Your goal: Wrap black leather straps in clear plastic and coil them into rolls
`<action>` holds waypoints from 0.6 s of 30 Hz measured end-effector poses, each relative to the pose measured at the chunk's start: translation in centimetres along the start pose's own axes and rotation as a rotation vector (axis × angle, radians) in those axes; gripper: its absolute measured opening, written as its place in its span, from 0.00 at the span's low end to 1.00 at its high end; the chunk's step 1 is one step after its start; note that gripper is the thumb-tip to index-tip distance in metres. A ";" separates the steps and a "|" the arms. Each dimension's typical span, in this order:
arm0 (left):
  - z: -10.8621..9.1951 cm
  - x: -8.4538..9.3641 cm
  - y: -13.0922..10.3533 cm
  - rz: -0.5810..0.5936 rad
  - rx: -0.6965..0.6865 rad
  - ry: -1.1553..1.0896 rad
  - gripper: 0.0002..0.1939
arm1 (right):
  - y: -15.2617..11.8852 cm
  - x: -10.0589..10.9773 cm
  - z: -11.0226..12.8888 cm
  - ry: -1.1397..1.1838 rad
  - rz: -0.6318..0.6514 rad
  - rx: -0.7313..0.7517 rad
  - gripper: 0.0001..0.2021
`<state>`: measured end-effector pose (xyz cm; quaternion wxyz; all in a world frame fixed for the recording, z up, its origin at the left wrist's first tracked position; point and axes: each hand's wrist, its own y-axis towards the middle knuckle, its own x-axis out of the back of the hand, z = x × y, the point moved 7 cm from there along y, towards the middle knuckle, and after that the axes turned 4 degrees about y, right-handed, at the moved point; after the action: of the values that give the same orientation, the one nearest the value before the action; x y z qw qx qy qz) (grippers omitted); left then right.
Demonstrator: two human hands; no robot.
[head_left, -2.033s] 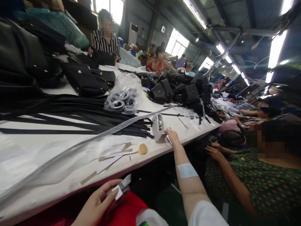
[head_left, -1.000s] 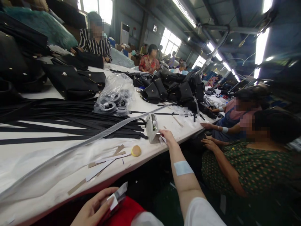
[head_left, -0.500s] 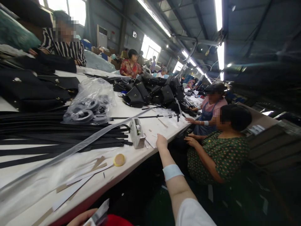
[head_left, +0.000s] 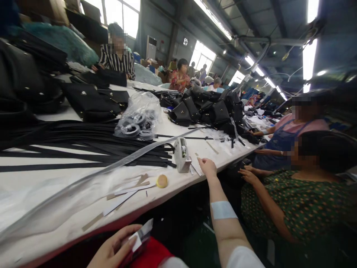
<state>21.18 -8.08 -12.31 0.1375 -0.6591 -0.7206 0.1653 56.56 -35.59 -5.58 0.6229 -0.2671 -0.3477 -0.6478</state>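
Right hand [head_left: 208, 168] now drawn away from the tape dispenser [head_left: 182, 157], apart on its right side; left hand [head_left: 113, 248] and small packet [head_left: 141, 234] back in fuller view

The left fingers [head_left: 126, 248] partly cover the packet [head_left: 145, 228]; whether the right fingers [head_left: 205, 161] pinch anything is too small to tell.

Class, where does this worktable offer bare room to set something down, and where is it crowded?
White tabletop shows between the bagged rolls and the heap of black bags, and, more narrowly, between the round yellow item and the grey machine. It is crowded at left, under the black straps.
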 end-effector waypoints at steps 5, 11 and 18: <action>-1.1 -0.1 -0.6 -0.008 0.013 0.017 0.35 | 1.9 -3.1 2.0 0.185 0.118 0.055 0.22; -1.6 0.3 -1.1 -0.035 0.015 0.020 0.34 | 3.0 -4.9 2.6 0.323 0.110 0.009 0.12; -1.0 0.6 -0.8 -0.024 -0.010 0.035 0.33 | 2.3 -2.4 1.0 0.345 0.057 -0.026 0.04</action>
<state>20.81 -7.46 -11.10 0.1487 -0.6537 -0.7269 0.1487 58.91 -33.26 -6.51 0.6879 -0.1698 -0.2199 -0.6705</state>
